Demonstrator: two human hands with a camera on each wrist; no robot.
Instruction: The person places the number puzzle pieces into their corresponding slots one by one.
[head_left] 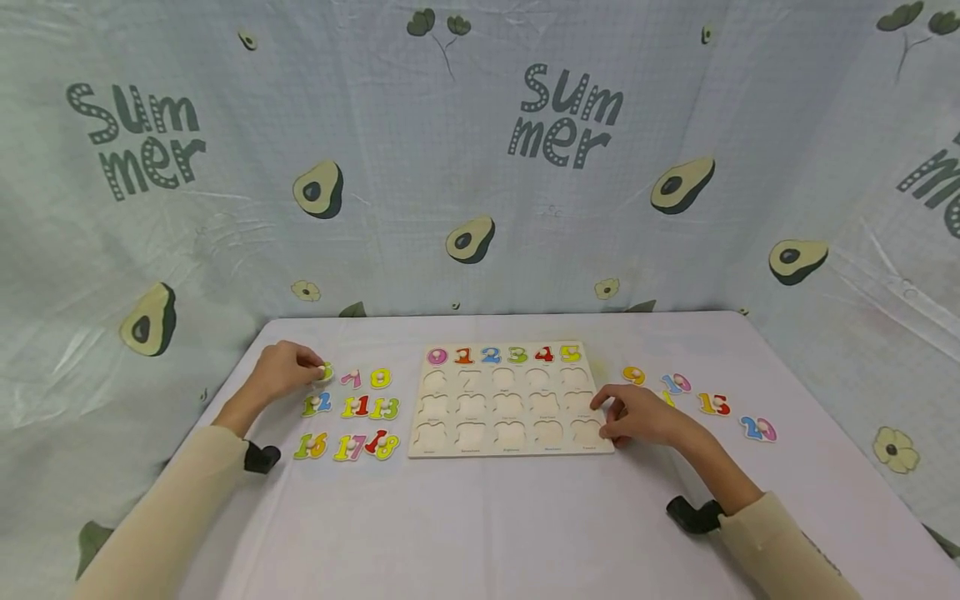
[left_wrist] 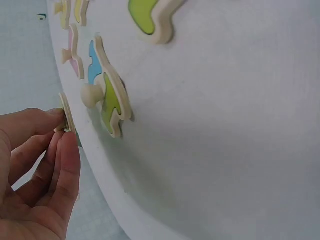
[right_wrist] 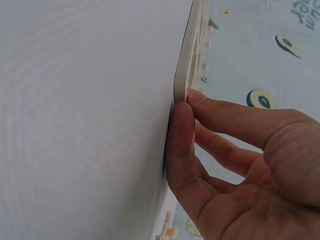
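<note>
My left hand (head_left: 285, 368) pinches a green number piece (head_left: 326, 372) between thumb and fingers, at the far left of the table. Its digit is partly covered by the fingertips. In the left wrist view that piece (left_wrist: 66, 114) appears edge-on, close to the tabletop. My right hand (head_left: 637, 414) grips the right edge of a wooden number puzzle board (head_left: 487, 457), near its front corner. Thumb and finger pinch the board's edge (right_wrist: 184, 75) in the right wrist view. Pieces 0 to 5 fill the board's back row; the other recesses are bare.
Left of the board lie several knobbed pieces, among them the 12 (head_left: 317, 404), the 8 (head_left: 381, 378) and the 17 (head_left: 349, 447). Right of it are the 9 (head_left: 633, 375), 10 (head_left: 677, 383), 15 (head_left: 714, 404) and 20 (head_left: 758, 428). A patterned curtain (head_left: 405, 133) hangs behind the table.
</note>
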